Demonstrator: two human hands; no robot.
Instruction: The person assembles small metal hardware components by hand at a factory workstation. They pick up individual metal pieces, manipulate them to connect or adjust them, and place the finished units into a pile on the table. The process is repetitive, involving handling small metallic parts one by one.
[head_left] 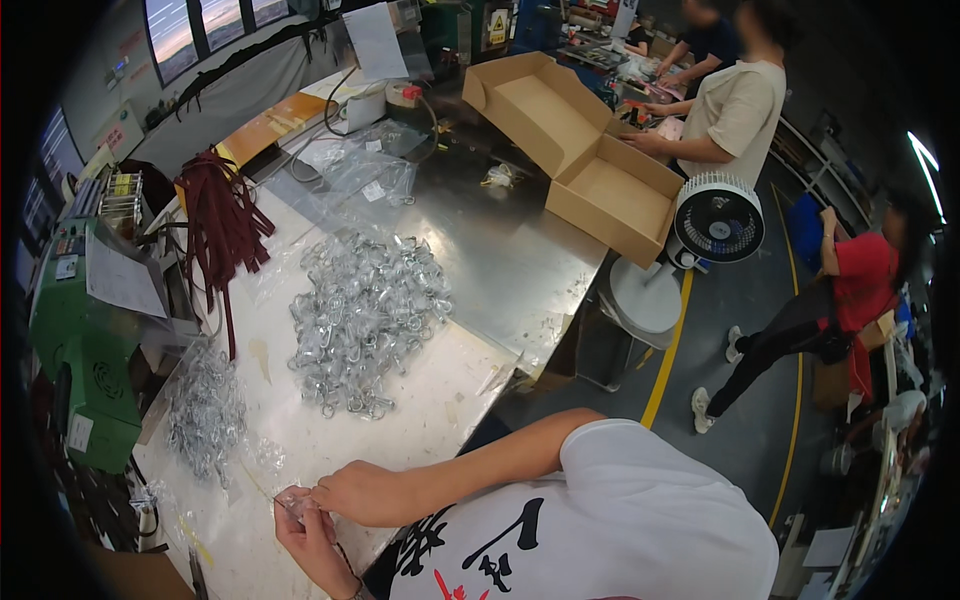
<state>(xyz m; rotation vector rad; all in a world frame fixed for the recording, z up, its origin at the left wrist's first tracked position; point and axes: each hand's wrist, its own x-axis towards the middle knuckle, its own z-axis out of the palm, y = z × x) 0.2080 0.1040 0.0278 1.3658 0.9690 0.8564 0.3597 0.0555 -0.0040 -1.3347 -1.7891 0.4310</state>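
Observation:
At the near edge of the white worktable [320, 450], my left hand [308, 543] and my right hand [358, 492] meet. Pinched between their fingers is a small clear, shiny piece [292, 503], mostly covered by the fingers, so its exact kind does not show. Beyond my hands lies a large heap of metal hooks in clear plastic [368, 325]. Left of it, closer to my hands, spreads a smaller heap of thin silvery metal parts [205, 415].
Dark red straps [222, 205] hang at the far left beside a green machine [95, 370]. A cardboard box [615, 190] stands open at the table's far right, near a fan [718, 222]. Clear plastic bags [375, 165] lie at the back. Several people work or stand beyond.

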